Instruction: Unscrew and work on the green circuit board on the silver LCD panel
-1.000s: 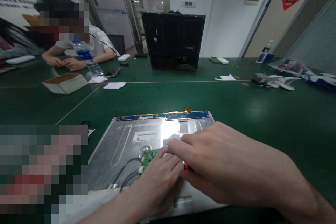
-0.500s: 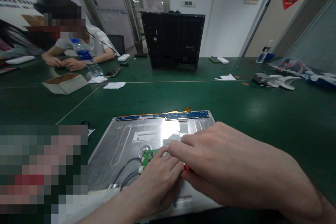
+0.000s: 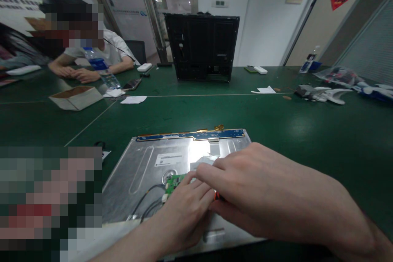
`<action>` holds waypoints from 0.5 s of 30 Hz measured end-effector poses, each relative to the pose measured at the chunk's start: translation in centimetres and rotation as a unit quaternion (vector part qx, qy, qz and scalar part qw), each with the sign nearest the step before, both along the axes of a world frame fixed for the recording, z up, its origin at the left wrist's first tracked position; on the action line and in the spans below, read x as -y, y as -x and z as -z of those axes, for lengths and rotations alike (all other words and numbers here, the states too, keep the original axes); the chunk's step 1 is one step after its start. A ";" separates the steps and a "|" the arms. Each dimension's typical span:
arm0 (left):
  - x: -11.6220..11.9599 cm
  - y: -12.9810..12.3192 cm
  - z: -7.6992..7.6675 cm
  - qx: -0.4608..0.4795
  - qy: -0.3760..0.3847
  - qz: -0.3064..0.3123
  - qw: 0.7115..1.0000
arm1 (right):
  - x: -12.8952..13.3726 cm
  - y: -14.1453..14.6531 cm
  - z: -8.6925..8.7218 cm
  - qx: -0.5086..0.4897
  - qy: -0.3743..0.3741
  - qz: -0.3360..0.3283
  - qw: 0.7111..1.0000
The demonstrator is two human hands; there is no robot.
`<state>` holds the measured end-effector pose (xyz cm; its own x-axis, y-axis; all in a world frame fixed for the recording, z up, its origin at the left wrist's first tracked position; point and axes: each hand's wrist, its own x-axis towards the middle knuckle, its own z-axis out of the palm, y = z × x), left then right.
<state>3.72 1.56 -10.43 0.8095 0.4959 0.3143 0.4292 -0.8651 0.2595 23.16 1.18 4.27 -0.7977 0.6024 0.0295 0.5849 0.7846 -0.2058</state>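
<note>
Right hand (image 3: 260,196): grip curled and pinched around a small orange-and-black object (image 3: 217,196), mostly hidden, type unclear. Left hand (image 3: 184,208): fingertips close together at the small green circuit board (image 3: 173,183), tips partly covered; cannot tell whether they pinch anything. Its placement probably steadies the board while the right works close beside it.

Board lies on the flat silver metal panel (image 3: 119,188), dark thin cables (image 3: 144,197) running from its left side. Panel rests back-up on the green table (image 3: 276,131), presumably for access to the electronics; long blue circuit strip (image 3: 227,134) along its far edge. Beyond, a black rectangular housing (image 3: 202,45) stands upright.
</note>
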 end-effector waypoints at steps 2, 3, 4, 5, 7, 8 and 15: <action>0.0 0.1 0.2 0.004 0.000 0.001 1.000 | 0.0 0.0 0.0 -0.002 0.001 -0.004 1.000; 0.0 0.1 0.4 0.004 0.003 0.003 1.000 | 0.0 0.0 -0.1 -0.002 0.005 -0.007 1.000; -0.1 0.2 0.5 0.003 0.008 0.003 1.000 | 0.0 -0.1 -0.1 -0.001 0.012 -0.011 1.000; -0.1 0.2 0.5 0.003 0.010 0.004 1.000 | 0.0 -0.1 -0.1 0.001 0.019 -0.014 1.000; -0.2 0.3 0.6 -0.006 0.012 0.006 1.000 | -0.1 -0.1 -0.1 0.003 0.023 -0.015 1.000; -0.2 0.3 0.6 -0.015 0.012 0.006 1.000 | -0.1 -0.1 -0.1 0.003 0.017 -0.014 1.000; -0.2 0.4 0.5 -0.032 0.006 0.004 0.999 | -0.4 0.0 0.5 -0.008 -0.026 -0.012 1.000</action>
<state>3.30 1.75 -10.94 0.8319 0.4924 0.2558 0.4378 -0.8657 0.2428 23.17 1.53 3.78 -0.8109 0.5807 0.0727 0.5632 0.8081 -0.1729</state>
